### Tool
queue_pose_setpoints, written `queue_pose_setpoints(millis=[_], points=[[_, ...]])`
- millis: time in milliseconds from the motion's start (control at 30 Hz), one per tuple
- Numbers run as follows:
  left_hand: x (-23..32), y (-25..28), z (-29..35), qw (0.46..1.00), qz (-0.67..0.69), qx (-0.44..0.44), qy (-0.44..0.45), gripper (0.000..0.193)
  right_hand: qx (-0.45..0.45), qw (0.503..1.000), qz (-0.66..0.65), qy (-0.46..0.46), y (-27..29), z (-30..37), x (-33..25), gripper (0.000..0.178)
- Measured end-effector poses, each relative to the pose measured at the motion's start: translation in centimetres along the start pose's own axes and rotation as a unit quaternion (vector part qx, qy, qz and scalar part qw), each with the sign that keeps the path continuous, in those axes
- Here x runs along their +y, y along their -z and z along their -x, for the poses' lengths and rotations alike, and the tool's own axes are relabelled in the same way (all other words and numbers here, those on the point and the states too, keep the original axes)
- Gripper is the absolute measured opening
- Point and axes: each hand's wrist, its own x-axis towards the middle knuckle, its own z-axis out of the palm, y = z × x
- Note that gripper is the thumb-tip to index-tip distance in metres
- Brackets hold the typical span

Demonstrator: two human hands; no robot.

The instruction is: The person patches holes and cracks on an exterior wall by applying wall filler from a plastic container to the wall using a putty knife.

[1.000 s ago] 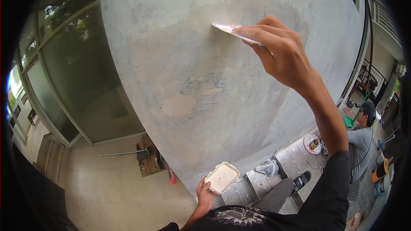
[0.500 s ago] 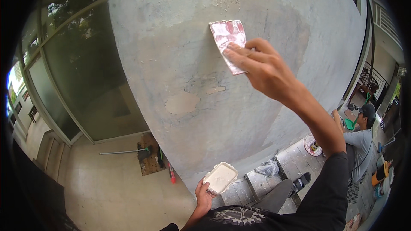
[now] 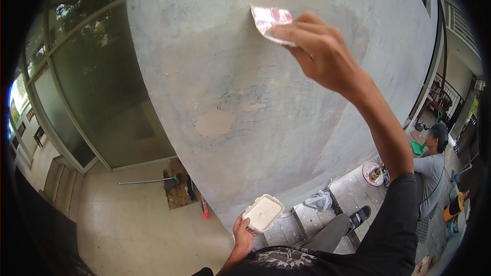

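Observation:
My right hand (image 3: 327,51) is raised against the grey wall (image 3: 286,138), its fingers closed on a flat, flexible putty scraper (image 3: 272,19) with a reddish, whitish-smeared face. The scraper's upper edge meets the wall at a beige damp-looking patch. Low in front of me, my left hand (image 3: 242,231) grips a small rectangular plastic tub (image 3: 264,213) filled with cream-coloured putty. Beige filler patches (image 3: 215,123) show on the wall below the scraper, and thin cracks run near them.
On the right a person in a grey shirt (image 3: 429,174) and cap sits beside a green dustpan (image 3: 418,148). A round paint-stained container (image 3: 373,174) and a crumpled plastic bag (image 3: 319,201) lie along the wall's foot. A broom (image 3: 148,181) rests on the floor at left, near glass doors (image 3: 102,87).
My right hand and the scraper have moved up the wall, and the scraper now lies over the rough putty spot's lower side, which looks smoother. The left hand and tub stay put.

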Motion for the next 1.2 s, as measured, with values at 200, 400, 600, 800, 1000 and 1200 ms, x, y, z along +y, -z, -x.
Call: queue_pose_setpoints(millis=[200,400,600,800,1000,1200], points=[[0.3,-0.1,0.0,1.000,-0.017,-0.009,0.001,0.052,-0.020,1.000,-0.002,-0.023,2.1,-1.0,-0.8,0.020],[-0.3,-0.2,0.2,1.000,-0.013,-0.004,0.000,0.053,0.055,0.991,0.097,0.080,-2.6,-1.4,1.9,0.024],[-0.2,0.4,0.7,1.000,0.000,0.002,0.001,0.051,-0.038,0.999,0.011,0.028,-2.9,3.9,-3.9,0.024],[0.0,-0.2,0.4,1.000,-0.010,-0.001,-0.005,0.048,0.082,0.993,0.073,0.038,1.7,-1.9,0.7,0.015],[-0.6,-0.2,0.6,1.000,0.006,-0.006,-0.008,0.049,0.050,0.994,0.096,0.026,0.5,-2.8,4.1,0.024],[0.2,0.1,0.4,1.000,-0.003,0.004,-0.004,0.050,-0.009,0.999,-0.024,-0.027,-0.4,1.9,-2.5,0.025]])
